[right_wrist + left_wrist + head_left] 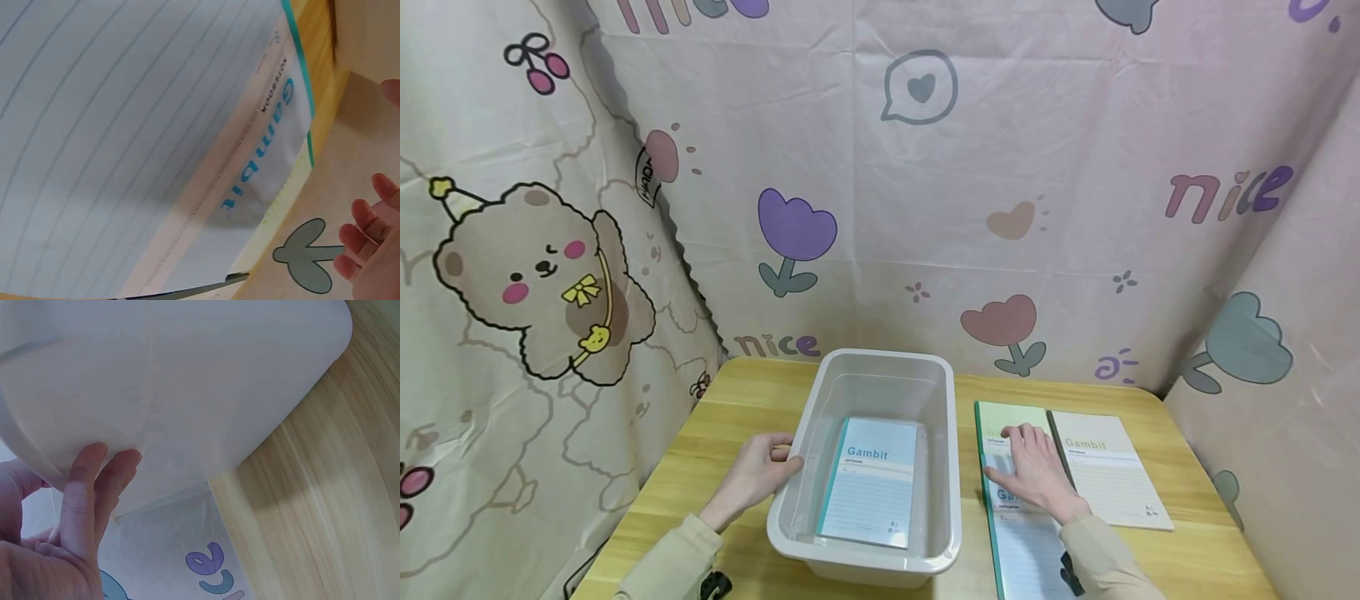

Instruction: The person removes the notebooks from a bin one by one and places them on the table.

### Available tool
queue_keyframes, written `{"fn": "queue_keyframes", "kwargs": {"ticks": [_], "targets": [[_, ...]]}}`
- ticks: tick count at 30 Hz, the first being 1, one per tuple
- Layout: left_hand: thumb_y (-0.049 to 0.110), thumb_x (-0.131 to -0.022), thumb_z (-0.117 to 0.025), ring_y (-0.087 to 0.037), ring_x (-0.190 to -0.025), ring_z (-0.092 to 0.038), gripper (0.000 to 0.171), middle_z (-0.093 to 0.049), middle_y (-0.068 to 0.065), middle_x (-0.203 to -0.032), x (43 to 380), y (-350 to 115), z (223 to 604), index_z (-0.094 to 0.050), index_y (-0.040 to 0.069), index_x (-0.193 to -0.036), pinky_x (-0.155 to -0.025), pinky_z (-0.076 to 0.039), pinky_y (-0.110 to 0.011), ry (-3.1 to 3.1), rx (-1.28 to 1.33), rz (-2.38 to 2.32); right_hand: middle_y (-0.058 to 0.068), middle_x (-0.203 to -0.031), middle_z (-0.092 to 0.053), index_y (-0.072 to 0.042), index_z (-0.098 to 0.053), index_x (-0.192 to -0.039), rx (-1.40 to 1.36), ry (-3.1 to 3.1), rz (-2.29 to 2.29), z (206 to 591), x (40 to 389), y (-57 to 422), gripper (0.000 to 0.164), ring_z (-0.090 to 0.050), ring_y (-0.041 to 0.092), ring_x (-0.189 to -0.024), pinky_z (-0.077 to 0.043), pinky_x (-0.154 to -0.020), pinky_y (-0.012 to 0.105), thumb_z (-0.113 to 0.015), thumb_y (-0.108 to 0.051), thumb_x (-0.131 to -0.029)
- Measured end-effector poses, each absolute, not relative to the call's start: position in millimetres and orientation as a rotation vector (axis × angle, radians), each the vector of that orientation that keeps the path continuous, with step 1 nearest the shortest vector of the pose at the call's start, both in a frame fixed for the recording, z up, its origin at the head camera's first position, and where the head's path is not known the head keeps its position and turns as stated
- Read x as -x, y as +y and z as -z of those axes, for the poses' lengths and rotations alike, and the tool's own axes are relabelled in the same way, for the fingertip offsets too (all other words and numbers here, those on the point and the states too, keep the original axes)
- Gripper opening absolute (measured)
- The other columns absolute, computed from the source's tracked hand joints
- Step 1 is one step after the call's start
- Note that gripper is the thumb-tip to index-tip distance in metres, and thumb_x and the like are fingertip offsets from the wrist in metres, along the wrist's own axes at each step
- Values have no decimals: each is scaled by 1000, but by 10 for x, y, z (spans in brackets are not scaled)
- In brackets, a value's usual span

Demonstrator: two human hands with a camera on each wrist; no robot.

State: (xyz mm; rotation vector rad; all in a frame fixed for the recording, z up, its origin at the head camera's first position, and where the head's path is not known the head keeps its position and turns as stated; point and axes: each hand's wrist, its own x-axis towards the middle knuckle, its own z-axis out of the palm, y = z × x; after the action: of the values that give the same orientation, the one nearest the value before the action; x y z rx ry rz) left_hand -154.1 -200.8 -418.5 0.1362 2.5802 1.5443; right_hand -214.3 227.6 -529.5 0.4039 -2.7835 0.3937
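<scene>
L hand [758, 473] grips pale-grey rect. plastic bin [880, 575] by its rim, lower ctr; R hand [1034, 468], fingers loose, over pale-blue paper notebook [1033, 554], lower R.

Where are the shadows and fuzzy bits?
Left wrist view: a soft shadow falls on the yellowish wood-grain table beside the pale plastic bin; right wrist view: tiny print on the blue lined paper notebook looks fuzzy; head view: the smallest print blurs.
</scene>
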Motion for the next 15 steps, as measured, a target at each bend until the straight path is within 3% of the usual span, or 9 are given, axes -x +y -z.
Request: {"fn": "queue_keyframes", "kwargs": {"ticks": [15], "targets": [[1,-91,-60,-32,-85,-76,41,-72,-33,-106,1542,-2009,4184,-57,-17,-128,-61,-63,-32,2575,-145,-1550,14,-96,-56,1,-59,-113,-412,-2694,-356,4950,2194,2126,64,-52,34,-94,-43,-84,46,-79,-48,-76]]}}
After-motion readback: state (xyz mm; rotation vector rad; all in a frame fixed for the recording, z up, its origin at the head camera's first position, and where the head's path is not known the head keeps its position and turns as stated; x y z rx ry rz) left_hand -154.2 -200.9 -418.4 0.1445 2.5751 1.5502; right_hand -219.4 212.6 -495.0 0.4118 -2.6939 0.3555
